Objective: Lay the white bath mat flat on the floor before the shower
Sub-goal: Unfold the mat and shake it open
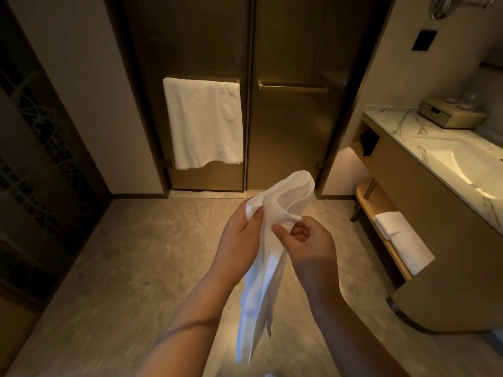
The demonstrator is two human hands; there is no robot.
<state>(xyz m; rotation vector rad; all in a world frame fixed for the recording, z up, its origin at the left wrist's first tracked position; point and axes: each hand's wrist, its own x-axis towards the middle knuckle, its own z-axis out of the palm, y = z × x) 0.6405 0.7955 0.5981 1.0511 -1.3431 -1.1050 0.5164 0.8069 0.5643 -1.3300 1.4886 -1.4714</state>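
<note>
Fingers (pixel 257 213) of the left hand (pixel 239 235) pinched a bunched corner of the white terry bath mat (pixel 261 268), while the right hand (pixel 307 240) nipped the neighbouring top edge between thumb and forefinger, its other fingers curled in.

From the head view, the mat hung in the air between both hands, still folded double, its long axis running down and slightly left towards the person. A loop of cloth stood up above the two grips. Both hands sat close together at the same end, neither plainly nearer. Beyond them lay the bare grey stone floor (pixel 152 240) before the bronze glass shower doors (pixel 294 50); spreading the hands apart looked the likely next need.
</note>
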